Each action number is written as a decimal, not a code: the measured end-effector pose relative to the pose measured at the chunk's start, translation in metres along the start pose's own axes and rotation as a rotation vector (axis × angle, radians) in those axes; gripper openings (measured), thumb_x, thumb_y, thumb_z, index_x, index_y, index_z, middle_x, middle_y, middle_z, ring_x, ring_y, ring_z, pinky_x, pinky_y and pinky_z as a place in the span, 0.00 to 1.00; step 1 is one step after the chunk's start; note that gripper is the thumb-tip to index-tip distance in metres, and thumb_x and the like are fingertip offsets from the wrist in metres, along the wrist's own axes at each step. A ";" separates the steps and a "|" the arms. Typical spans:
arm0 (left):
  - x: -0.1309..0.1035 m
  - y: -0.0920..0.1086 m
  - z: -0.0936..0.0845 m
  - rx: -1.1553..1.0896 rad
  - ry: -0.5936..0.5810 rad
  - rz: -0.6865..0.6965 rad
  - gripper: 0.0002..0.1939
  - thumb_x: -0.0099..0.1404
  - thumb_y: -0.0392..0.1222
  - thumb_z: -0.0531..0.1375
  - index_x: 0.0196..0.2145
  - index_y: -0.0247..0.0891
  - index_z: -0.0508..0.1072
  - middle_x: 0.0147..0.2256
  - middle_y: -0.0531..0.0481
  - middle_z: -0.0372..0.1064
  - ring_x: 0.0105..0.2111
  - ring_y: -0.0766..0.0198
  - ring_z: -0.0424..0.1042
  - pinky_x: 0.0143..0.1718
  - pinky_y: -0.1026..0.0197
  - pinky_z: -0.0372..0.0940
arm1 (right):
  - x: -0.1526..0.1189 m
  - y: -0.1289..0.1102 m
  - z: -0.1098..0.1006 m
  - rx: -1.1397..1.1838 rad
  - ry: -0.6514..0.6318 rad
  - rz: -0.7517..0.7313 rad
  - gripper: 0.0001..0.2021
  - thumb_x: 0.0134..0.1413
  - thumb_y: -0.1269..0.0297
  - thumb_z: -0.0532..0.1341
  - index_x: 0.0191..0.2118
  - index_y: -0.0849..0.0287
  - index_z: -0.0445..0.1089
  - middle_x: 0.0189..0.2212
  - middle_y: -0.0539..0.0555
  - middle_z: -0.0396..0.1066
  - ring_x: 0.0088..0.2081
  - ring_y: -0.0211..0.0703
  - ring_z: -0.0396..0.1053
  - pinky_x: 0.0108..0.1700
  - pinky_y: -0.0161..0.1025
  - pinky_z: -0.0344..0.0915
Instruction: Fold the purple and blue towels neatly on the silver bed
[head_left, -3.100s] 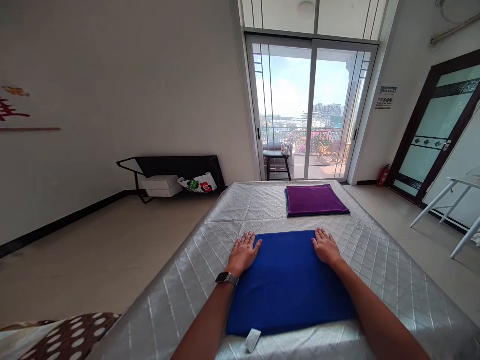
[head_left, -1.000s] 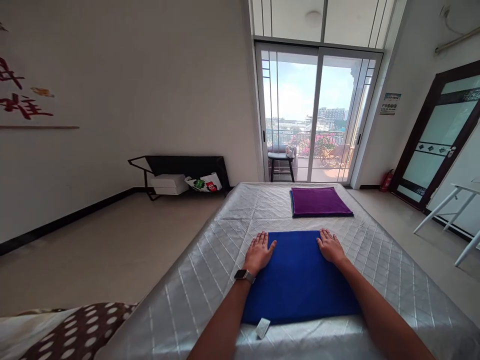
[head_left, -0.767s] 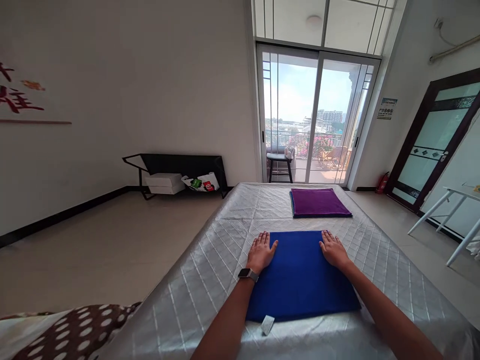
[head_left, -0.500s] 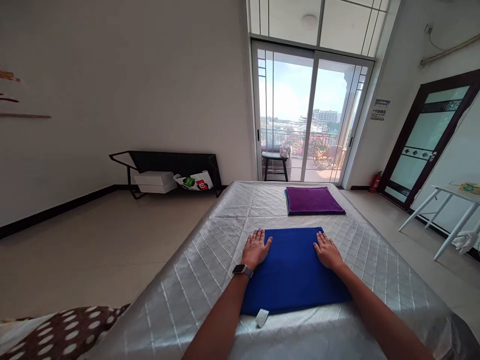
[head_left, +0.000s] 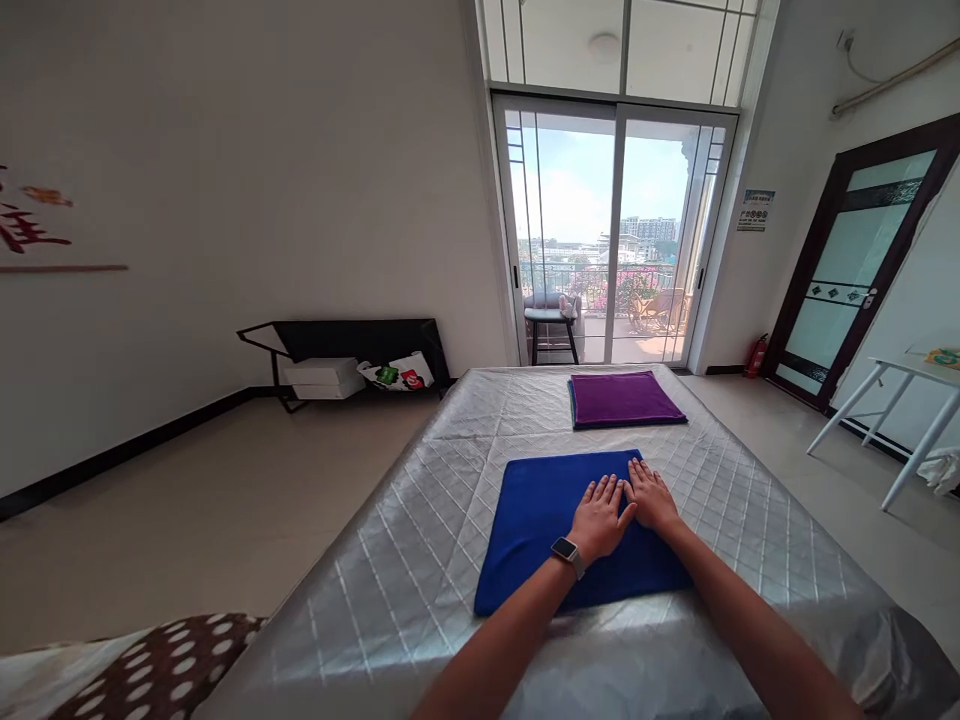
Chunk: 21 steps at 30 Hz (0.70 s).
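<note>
- Flatly, the blue cloth (head_left: 517, 525) lies folded into a rectangle on the quilted cover (head_left: 375, 570), directly before the person. One edge faces the person, and the opposite edge faces the glass door (head_left: 616, 230).
- Its longer side seems to run left to right, the near edge angled slightly away at the right; the slanting view leaves that axis uncertain.
- Beyond it, apart, the purple cloth (head_left: 626, 398) tops a small folded stack with bluish edges below.
- The cover is silver, stitched in diamonds and lightly creased; what it is spread over is hidden.
- Around the room: a black rack (head_left: 352, 338) by the left wall with white boxes (head_left: 324, 378) and a printed bag (head_left: 397, 372), a red extinguisher (head_left: 756, 357) near the dark-framed door (head_left: 862, 265), and a dotted fabric (head_left: 165, 665) at lower left.
- The left hand (head_left: 601, 520) rests palm down on the blue cloth's right part, fingers slightly apart, thumb out; a watch (head_left: 565, 549) circles the wrist.
- The right hand (head_left: 651, 498) lies just beside it at the far right corner, fingers straight and nearly together. Neither hand grips; whether they touch each other, I cannot tell.
</note>
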<state>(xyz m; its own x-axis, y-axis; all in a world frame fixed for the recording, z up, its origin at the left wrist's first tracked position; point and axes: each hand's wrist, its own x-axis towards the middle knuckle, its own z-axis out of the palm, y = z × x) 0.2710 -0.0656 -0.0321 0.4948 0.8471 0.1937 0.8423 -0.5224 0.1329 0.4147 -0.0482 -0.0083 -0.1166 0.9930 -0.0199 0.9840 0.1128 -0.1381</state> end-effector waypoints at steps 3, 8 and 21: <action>-0.011 -0.006 0.000 0.015 -0.020 -0.072 0.33 0.75 0.55 0.36 0.69 0.36 0.55 0.69 0.42 0.52 0.70 0.54 0.48 0.69 0.46 0.48 | 0.000 -0.001 -0.001 0.010 -0.013 0.022 0.31 0.70 0.58 0.41 0.72 0.69 0.44 0.72 0.61 0.44 0.73 0.46 0.37 0.70 0.47 0.39; -0.065 -0.064 -0.008 0.094 -0.039 -0.262 0.36 0.74 0.59 0.36 0.69 0.35 0.55 0.70 0.41 0.50 0.70 0.51 0.46 0.69 0.45 0.48 | 0.001 -0.001 -0.001 0.040 -0.024 0.048 0.31 0.70 0.56 0.38 0.73 0.67 0.42 0.72 0.58 0.41 0.73 0.43 0.36 0.70 0.45 0.35; -0.120 -0.103 -0.004 0.171 0.049 -0.405 0.36 0.74 0.58 0.39 0.68 0.30 0.56 0.69 0.38 0.51 0.69 0.50 0.50 0.68 0.45 0.51 | -0.031 -0.009 -0.013 -0.030 -0.002 0.054 0.30 0.70 0.60 0.40 0.72 0.66 0.46 0.72 0.59 0.43 0.72 0.45 0.38 0.71 0.48 0.36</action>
<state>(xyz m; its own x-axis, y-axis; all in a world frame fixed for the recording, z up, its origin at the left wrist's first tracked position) 0.1238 -0.1141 -0.0651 0.1103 0.9724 0.2057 0.9915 -0.1221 0.0452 0.4112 -0.0798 0.0065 -0.0633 0.9976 -0.0288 0.9925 0.0599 -0.1069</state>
